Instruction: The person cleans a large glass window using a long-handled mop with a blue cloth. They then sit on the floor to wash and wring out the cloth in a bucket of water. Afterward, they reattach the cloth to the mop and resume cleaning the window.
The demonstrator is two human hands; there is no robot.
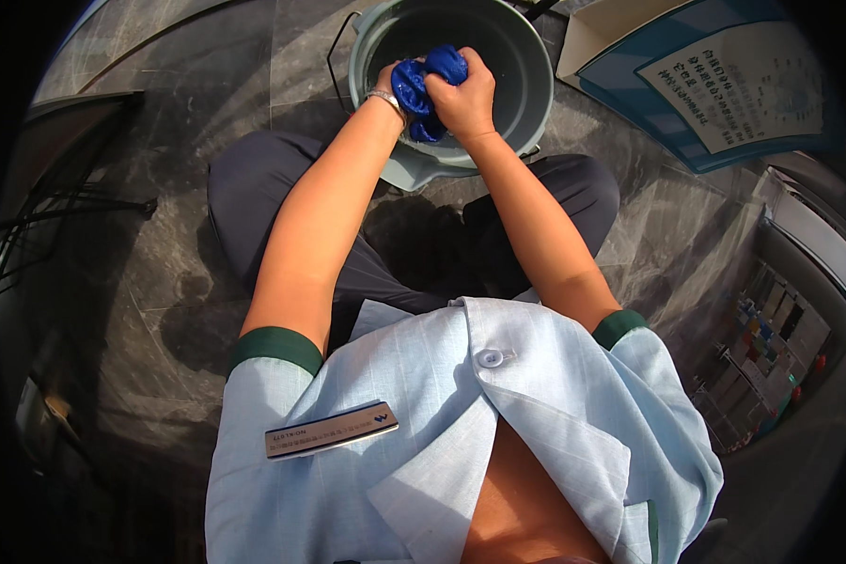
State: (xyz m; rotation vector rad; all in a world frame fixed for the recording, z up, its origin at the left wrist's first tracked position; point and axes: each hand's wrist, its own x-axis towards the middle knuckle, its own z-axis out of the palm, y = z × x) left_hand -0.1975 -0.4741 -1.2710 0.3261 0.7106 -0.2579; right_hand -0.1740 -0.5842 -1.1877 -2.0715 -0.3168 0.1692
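A wet-looking blue cloth (410,88) is bunched and twisted between my two hands, over a round grey-green plastic bucket (532,77). My left hand (389,76), with a bracelet at the wrist, grips one side of the cloth and is partly hidden behind it. Closed around the other side of the cloth is my right hand (469,95), its thumb towards the left. A loose end of the cloth hangs below the hands inside the bucket. The bucket stands on the floor in front of my bent knees and has a pouring lip on the near side.
Grey stone tiles (303,70) surround the bucket. A blue box-like stand (620,77) with a printed sheet is at the upper right. Thin dark metal legs (113,206) reach in from the left. A dark wire handle (333,60) sticks out from the bucket's left side.
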